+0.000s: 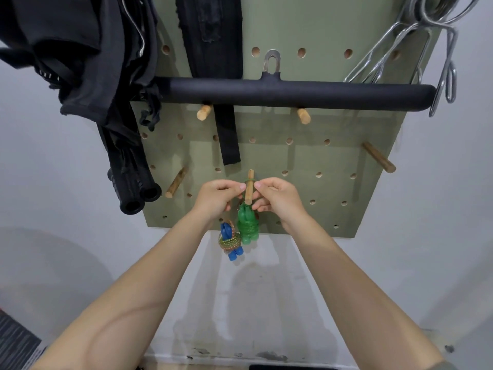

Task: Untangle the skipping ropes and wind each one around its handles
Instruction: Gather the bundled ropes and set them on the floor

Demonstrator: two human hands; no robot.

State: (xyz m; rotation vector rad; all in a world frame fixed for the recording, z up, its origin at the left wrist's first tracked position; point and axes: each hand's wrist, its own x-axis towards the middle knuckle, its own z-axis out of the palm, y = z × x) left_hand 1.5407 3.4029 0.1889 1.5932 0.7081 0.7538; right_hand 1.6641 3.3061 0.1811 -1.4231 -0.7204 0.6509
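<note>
A green skipping rope (pixel 247 227), wound around its green handles, hangs from a wooden peg (pixel 250 186) on the green pegboard (pixel 306 166). Its green cord loops over the peg near the board. My left hand (pixel 217 197) and my right hand (pixel 277 196) flank the peg, each pinching the thin green loop with curled fingers. A blue-handled skipping rope (pixel 230 240), wound with a multicoloured cord, hangs just left of and below the green one, partly behind my left wrist.
A black padded bar (pixel 293 93) rests on two pegs higher up. Black straps and clothes (pixel 80 62) hang at upper left, black tube handles (pixel 138 196) below them. Metal spring clips (pixel 440 49) hang at upper right. Bare wooden pegs (pixel 378 157) stick out elsewhere. Grey wall surrounds.
</note>
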